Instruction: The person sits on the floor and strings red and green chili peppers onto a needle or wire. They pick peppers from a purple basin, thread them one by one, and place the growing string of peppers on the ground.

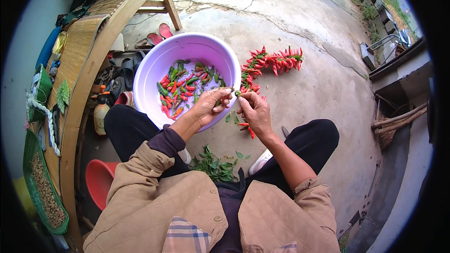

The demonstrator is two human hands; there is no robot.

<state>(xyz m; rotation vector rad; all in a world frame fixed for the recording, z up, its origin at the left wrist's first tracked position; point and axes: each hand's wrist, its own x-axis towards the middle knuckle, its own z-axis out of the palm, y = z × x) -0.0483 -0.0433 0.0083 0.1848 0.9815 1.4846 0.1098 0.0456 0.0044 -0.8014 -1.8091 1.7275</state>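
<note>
My left hand (207, 105) is over the right rim of a purple plastic basin (147, 66). Its thumb and forefinger pinch a thin dark stem, and a bit of red chili pepper shows beneath the fingers. Close beside it, my right hand (256, 112) pinches the green stem end of a string of red chili peppers (277, 59). That string curves over the concrete floor along the basin's right side and passes partly behind my right hand. Loose red and green chili peppers (179, 91), with some leaves, lie in the basin.
Green leaves (214, 165) are heaped on the floor between my shoes. A wooden bed frame (88, 66) runs along the left, with shoes (127, 70), a spray bottle (101, 116) and a red plastic container (100, 179) near it. A dark blade (285, 131) lies beside my right knee.
</note>
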